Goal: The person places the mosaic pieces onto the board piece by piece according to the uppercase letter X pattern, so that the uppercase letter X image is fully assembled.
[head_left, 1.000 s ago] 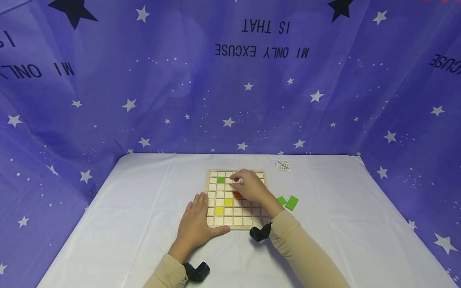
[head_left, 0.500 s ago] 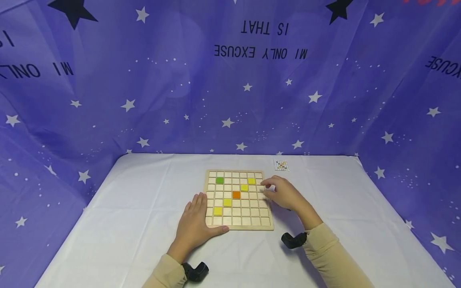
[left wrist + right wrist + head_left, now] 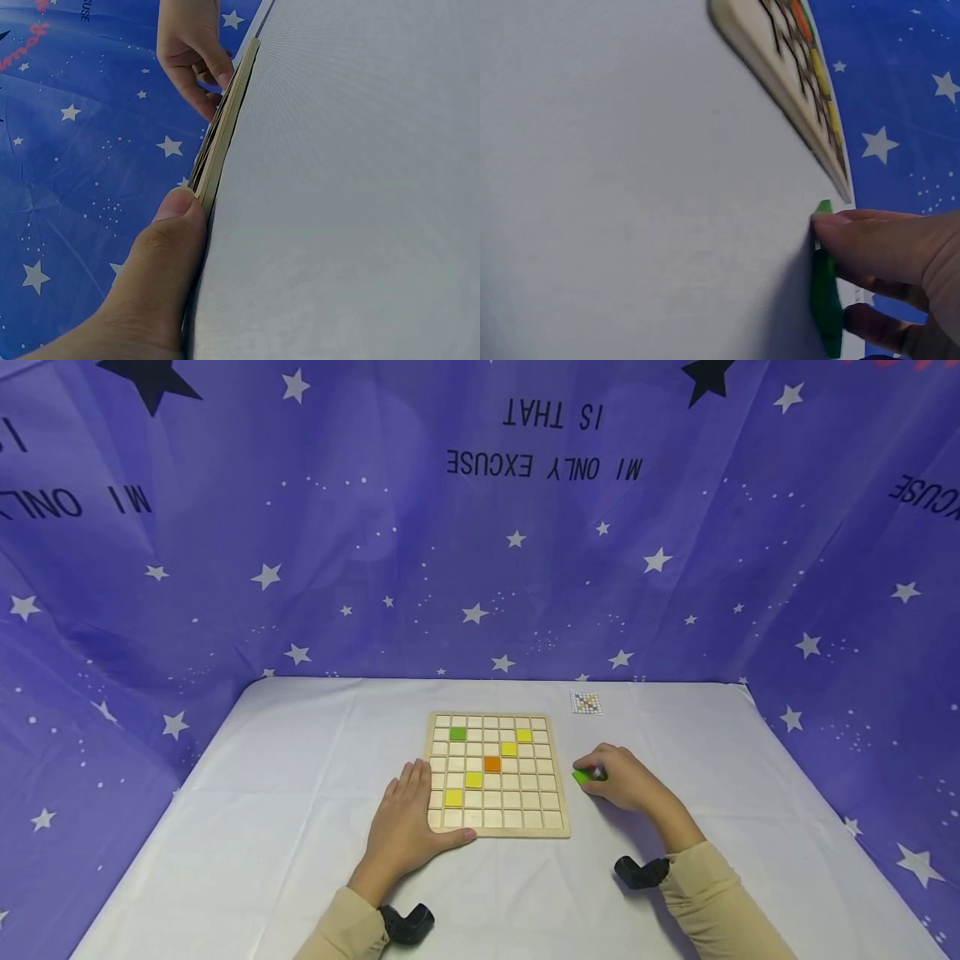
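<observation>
A square wooden grid board [image 3: 501, 799] lies on the table, with a green tile [image 3: 458, 734], an orange tile [image 3: 492, 764] and several yellow tiles [image 3: 509, 749] set in its cells. My left hand [image 3: 401, 818] rests at the board's lower left corner, fingers straight along the left edge and thumb on the front edge. To the right of the board, my right hand [image 3: 621, 779] pinches a loose green tile [image 3: 823, 274] between thumb and fingers, close over the cloth. That hand partly hides the green pieces there.
Beyond the board's far right corner lies a small printed pattern card [image 3: 587, 702]. White cloth [image 3: 300, 760] covers the table, and a purple star-patterned curtain [image 3: 480, 543] surrounds its back and sides. A black wrist mount [image 3: 641, 872] sticks out from the right sleeve.
My right hand has moved from over the board out to the right and down to the green tiles, taking hold there. The left hand stays in place.
</observation>
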Available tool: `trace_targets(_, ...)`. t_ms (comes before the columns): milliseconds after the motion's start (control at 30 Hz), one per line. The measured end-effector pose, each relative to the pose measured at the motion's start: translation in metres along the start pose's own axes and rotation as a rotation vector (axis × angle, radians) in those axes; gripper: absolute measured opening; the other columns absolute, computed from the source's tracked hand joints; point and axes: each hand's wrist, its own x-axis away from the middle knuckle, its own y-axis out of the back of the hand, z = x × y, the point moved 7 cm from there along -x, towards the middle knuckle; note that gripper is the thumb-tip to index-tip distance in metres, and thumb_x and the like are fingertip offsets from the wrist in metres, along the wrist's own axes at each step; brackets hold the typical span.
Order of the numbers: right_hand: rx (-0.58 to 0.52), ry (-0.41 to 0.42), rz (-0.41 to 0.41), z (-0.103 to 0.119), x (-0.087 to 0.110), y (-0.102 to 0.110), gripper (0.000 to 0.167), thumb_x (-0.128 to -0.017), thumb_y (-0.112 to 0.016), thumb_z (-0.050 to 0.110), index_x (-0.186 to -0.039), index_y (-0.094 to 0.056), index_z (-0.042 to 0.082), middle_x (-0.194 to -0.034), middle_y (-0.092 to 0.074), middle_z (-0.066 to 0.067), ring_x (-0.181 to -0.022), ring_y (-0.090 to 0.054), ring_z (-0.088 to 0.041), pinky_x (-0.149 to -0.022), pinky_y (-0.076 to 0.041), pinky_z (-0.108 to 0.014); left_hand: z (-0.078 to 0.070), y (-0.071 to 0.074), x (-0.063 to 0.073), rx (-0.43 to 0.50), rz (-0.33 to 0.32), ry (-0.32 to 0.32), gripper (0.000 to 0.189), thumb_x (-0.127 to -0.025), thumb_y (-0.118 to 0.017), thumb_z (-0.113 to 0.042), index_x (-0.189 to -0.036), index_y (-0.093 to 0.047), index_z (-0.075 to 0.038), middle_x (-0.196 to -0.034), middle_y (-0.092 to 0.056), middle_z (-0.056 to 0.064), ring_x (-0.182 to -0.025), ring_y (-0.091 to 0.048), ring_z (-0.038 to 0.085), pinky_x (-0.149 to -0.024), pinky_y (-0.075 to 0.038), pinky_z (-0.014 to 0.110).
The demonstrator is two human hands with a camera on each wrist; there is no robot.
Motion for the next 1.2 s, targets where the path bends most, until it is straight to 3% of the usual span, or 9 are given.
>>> trace_targets(233,-0.020,-0.018,-0.043,-0.004,-0.003,-0.003,0.021,-0.083,-0.079,0.016,-0.104,-0.073,0.015,-0.102,-0.068,0.000,-0.102,-0.060,-0.023,-0.095,-0.049,-0.046,0.000,0.001,0.000,0.005,0.001,0.000,0.138,-0.064,-0.060,-0.091,-0.157,-0.015,0.001,-0.165,-0.017,0.016,-0.155,-0.014,0.031,-0.127,-0.016,0.048)
trace_targets(433,-0.086,-0.044,-0.075,-0.006,-0.009,-0.003,0.012,-0.089,-0.073,0.014,-0.099,-0.067,0.016,-0.092,-0.068,0.002,-0.083,-0.059,-0.014,-0.078,-0.049,-0.034,0.000,0.001,0.000,0.003,-0.005,-0.006,0.138,-0.064,-0.059,-0.091,-0.157,-0.015,0.001,-0.165,-0.017,0.016,-0.155,-0.014,0.031,-0.126,-0.016,0.048)
trace_targets(700,-0.261,-0.055,-0.171,0.010,-0.024,-0.006,0.011,-0.092,-0.071,0.018,-0.103,-0.069,0.017,-0.098,-0.070,-0.003,-0.075,-0.058,-0.015,-0.057,-0.051,-0.027,-0.001,0.005,0.001,0.004,-0.042,-0.014,0.137,-0.063,-0.063,-0.088,-0.156,-0.021,0.003,-0.164,-0.023,0.019,-0.154,-0.018,0.033,-0.125,-0.019,0.049)
trace_targets(1000,-0.325,0.028,-0.180,0.066,-0.051,-0.027,0.013,-0.093,-0.071,0.019,-0.106,-0.068,0.019,-0.099,-0.070,0.004,-0.086,-0.062,-0.013,-0.078,-0.052,-0.030,-0.001,0.005,0.000,-0.001,-0.050,-0.019,0.137,-0.063,-0.062,-0.089,-0.155,-0.021,0.004,-0.163,-0.024,0.020,-0.153,-0.020,0.034,-0.125,-0.020,0.050)
trace_targets(1200,-0.326,0.054,-0.159,0.096,-0.068,-0.046,0.012,-0.094,-0.070,0.021,-0.106,-0.068,0.024,-0.100,-0.069,0.007,-0.089,-0.066,-0.011,-0.081,-0.056,-0.032,-0.001,0.001,0.000,-0.002,-0.017,-0.010,0.138,-0.064,-0.060,-0.090,-0.156,-0.017,0.003,-0.164,-0.020,0.018,-0.154,-0.017,0.033,-0.126,-0.018,0.049)
